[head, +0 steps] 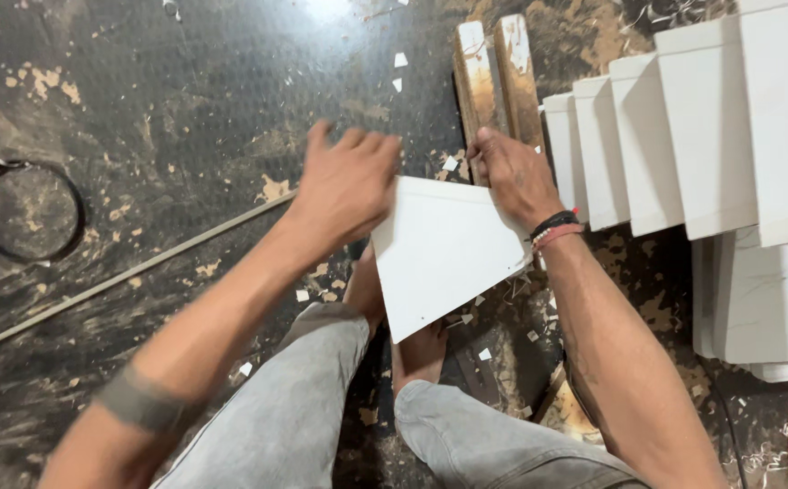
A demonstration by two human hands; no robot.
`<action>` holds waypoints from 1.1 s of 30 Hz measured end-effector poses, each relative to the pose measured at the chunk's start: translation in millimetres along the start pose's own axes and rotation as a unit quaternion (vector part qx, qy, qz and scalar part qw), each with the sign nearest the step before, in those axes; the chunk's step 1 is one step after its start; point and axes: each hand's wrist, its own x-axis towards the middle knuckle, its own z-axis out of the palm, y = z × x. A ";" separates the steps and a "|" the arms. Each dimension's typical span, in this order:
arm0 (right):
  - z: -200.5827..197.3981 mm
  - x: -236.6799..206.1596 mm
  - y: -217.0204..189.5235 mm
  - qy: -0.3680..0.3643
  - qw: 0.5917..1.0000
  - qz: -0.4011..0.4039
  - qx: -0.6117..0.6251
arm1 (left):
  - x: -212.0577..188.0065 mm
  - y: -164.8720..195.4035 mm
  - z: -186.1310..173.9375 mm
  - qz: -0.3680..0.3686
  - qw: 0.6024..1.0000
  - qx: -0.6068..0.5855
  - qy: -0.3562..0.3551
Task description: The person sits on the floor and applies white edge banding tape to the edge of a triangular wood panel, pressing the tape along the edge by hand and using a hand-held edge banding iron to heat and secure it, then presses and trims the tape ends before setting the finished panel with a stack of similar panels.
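A white rectangular board piece (444,254) is held tilted over a dark, dusty floor, above my bare feet and grey trousers. My left hand (347,186) grips its upper left corner, fingers blurred. My right hand (516,172), with dark and red bands on the wrist, holds its upper right edge, close to two worn wooden blocks (493,77) standing side by side.
A row of white board pieces (683,136) leans in overlapping steps at the right, with a flat stack of marbled white sheets (765,308) below it. A black ring (24,210) lies at left. A thin pale strip (140,267) runs diagonally across the floor. White chips are scattered about.
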 end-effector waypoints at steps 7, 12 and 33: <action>8.4 3.9 19.8 0.075 0.988 -0.098 0.095 | 73.9 58.8 40.7 -0.056 0.963 -0.110 -0.238; 8.9 5.9 15.3 0.095 0.982 -0.110 0.118 | 91.5 71.7 50.1 -0.054 0.955 -0.139 -0.255; -8.0 -51.8 51.3 0.096 0.919 0.198 0.326 | 52.0 -5.1 19.7 -0.099 0.963 -0.049 -0.246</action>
